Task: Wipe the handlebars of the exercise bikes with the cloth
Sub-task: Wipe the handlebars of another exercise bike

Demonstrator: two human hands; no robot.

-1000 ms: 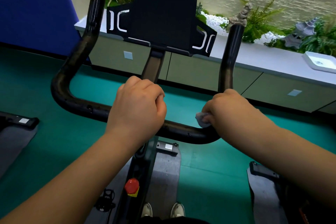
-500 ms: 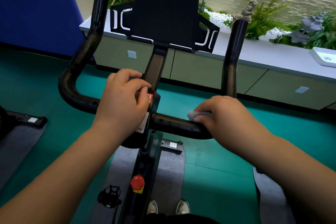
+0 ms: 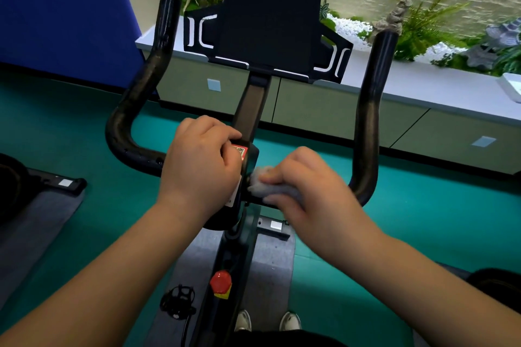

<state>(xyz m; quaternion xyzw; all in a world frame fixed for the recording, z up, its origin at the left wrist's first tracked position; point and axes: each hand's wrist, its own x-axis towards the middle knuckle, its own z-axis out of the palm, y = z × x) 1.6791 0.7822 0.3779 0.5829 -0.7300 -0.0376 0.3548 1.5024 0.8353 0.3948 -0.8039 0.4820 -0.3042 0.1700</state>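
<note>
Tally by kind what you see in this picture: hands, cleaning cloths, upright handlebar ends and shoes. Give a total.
Hands: 2, left hand and right hand
Cloth: 1
Upright handlebar ends: 2, left end and right end
Shoes: 2
Total: 7

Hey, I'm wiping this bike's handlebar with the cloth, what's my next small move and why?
Probably slide the cloth back rightward along the handlebar toward its upright bend: your right hand holds it against the centre clamp, so it can't go further left.

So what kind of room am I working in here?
Likely a gym or fitness studio: an exercise bike on a floor mat, green rubber-like flooring, and another machine's base at left.
</note>
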